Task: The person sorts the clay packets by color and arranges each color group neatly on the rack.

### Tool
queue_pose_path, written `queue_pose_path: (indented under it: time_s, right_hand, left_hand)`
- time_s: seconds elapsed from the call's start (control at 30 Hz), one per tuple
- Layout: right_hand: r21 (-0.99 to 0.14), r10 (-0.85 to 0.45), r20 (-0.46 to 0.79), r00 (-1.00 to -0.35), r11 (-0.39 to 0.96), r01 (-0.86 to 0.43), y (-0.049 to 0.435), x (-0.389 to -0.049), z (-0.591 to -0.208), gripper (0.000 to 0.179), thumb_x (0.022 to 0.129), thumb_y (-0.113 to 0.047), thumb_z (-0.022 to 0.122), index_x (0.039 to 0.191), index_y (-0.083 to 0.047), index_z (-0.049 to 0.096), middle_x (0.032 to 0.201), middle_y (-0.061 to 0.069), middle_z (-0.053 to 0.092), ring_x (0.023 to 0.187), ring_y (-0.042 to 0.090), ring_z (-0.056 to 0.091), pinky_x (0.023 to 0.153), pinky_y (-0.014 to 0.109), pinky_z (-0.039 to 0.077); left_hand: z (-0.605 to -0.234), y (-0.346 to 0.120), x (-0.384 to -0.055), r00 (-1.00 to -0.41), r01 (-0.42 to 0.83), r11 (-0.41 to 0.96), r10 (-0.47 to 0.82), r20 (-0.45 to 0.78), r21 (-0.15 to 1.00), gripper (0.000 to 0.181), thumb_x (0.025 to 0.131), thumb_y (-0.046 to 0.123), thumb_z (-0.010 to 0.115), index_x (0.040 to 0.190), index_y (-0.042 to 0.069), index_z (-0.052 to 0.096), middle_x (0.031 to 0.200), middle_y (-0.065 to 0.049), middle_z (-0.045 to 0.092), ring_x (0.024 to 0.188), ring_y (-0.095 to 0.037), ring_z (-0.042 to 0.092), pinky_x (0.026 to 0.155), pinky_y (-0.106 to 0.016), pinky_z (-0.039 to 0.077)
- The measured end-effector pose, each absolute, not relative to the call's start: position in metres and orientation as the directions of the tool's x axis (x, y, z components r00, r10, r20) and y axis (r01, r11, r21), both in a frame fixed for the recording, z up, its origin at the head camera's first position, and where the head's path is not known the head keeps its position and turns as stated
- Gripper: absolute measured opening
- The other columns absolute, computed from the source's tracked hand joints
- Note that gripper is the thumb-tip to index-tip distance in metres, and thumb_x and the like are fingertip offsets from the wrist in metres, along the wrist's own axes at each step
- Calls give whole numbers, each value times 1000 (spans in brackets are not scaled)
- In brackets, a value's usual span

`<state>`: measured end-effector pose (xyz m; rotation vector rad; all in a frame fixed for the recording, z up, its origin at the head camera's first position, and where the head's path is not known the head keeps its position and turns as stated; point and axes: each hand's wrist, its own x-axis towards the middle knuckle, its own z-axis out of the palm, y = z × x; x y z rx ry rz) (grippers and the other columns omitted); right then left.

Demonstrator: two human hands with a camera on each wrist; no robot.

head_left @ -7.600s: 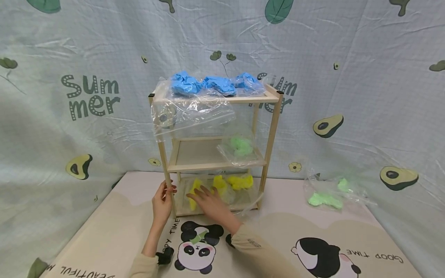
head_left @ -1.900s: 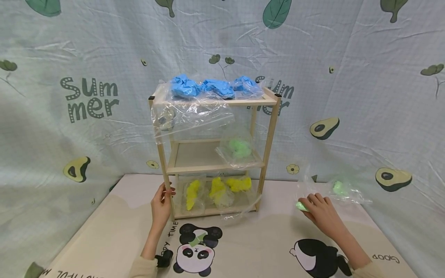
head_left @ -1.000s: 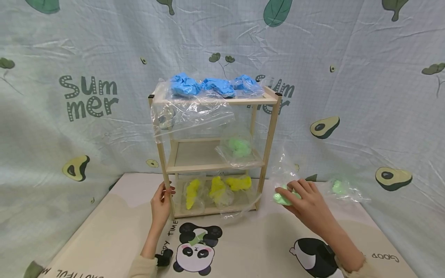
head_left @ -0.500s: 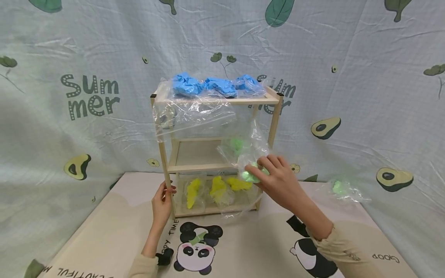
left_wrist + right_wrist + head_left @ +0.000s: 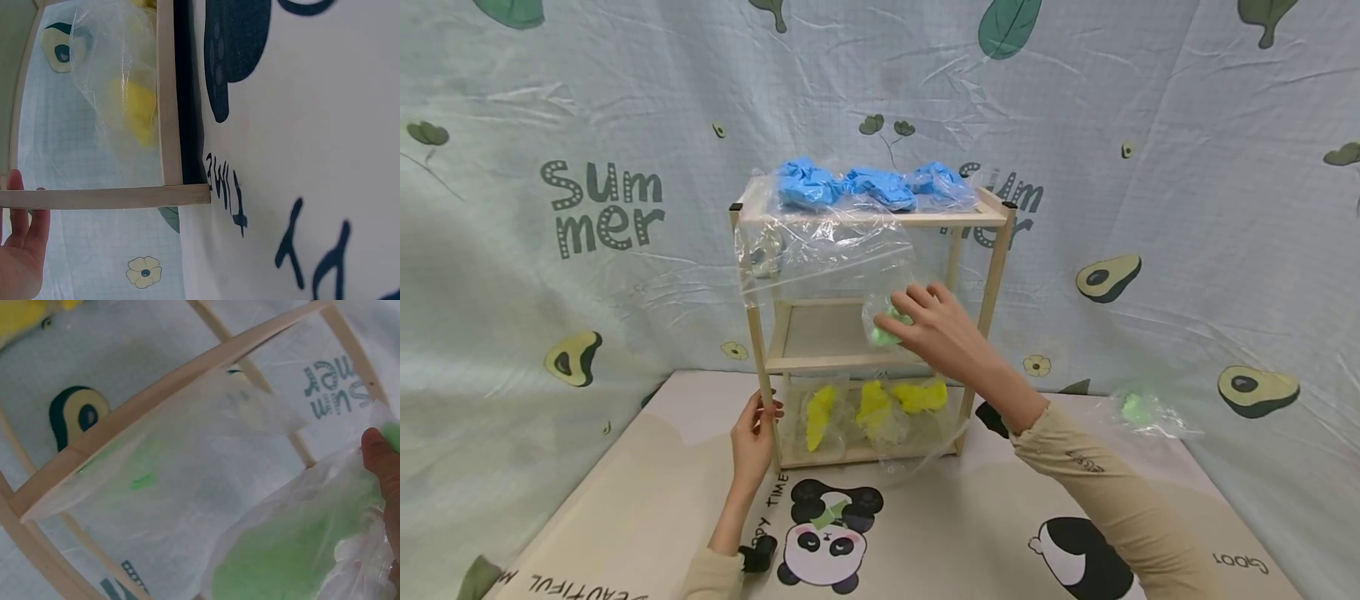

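A small wooden rack with three tiers stands on the table. My left hand holds its front left post low down, fingers behind the wood. My right hand grips a clear plastic bag with a light-green lump in front of the middle tier, thumb pressed on the plastic in the right wrist view. Another clear bag with green inside lies on the middle tier's right part, hidden behind my right hand in the head view.
Clear bags with blue crumpled contents lie on the top tier; one empty-looking plastic flap hangs over its front left. Bags with yellow lumps fill the bottom tier. Another green bag lies at the table's right back.
My right hand has left the bottom tier, picked up a green bag from the table at right, and carried it left and up to the middle tier. The left hand stays on the post.
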<state>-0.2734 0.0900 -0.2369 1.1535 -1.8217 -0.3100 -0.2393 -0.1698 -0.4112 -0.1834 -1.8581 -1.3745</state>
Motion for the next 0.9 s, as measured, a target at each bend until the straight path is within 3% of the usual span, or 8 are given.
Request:
queue_pose_path:
  time_s: [0.13,0.4,0.67,0.9]
  right_hand:
    - [661,-831,539,-136,518,-544,83,-289,-236,32,87,-2,54,109,-25,58,103,3,51,89,20,40,80,39,31]
    - [673,-826,555,-96,515,-531,74,-311,-240,34,81,-4,62,105,-27,56,111,-1,56,104,20,44,88,42,29]
    - [678,-809,588,-3,495,-544,65,-332,-249,24,84,-3,59,97,-22,53,106,-1,57,96,20,43,79,37,37]
    - [630,-833,552,-43,450,-633,62,-338,-265,19,84,-8,60,97,-18,52,105,2,54,95,22,45,74,34,45]
  left_hand:
    - [-410,-169,-239,-668,538,405,-331,667,740,23,86,-8,48,108,-12,54,82,-26,59,70,-5,57,61,-9,45]
    - [-409,-169,-238,-678,521,408,-336,654,750,22,86,-7,49,107,-11,54,83,-25,59,70,-7,58,60,-12,47]
    - [-409,-168,-239,-681,514,412,-337,650,752,22,86,-6,49,107,-11,55,83,-25,59,70,-8,58,60,-14,47]
    - [-409,-169,-239,-678,521,410,-334,655,749,23,86,-6,48,107,-12,54,83,-25,59,70,-7,58,61,-13,47]
